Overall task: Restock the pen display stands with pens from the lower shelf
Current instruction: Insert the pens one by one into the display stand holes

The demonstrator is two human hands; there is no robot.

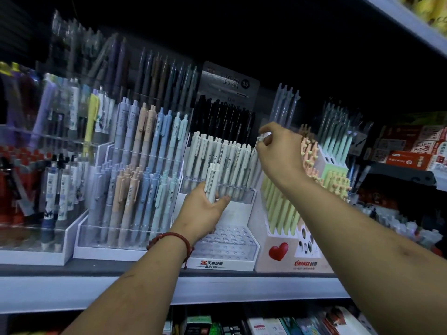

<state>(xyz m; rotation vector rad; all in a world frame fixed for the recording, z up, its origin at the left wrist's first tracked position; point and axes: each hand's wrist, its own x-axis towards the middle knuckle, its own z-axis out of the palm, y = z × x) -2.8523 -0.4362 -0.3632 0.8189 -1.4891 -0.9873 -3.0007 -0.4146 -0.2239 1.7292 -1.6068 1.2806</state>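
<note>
Left hand (205, 209) grips spare white pens (211, 182), right hand (280, 151) pinches 1 pen (263, 137). Holes (225, 238) below the left sit empty, so roughly halfway.

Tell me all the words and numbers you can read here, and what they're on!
"0.5": on the dark header card behind the black pens; its big characters are blurred.
"天卓好笔" with "1987" beneath: front of the white stand.
"CHANSS": front of the heart stand; the small line under it is unreadable.
Red boxes at right and the white pens' barrels: print too small to read.
</note>
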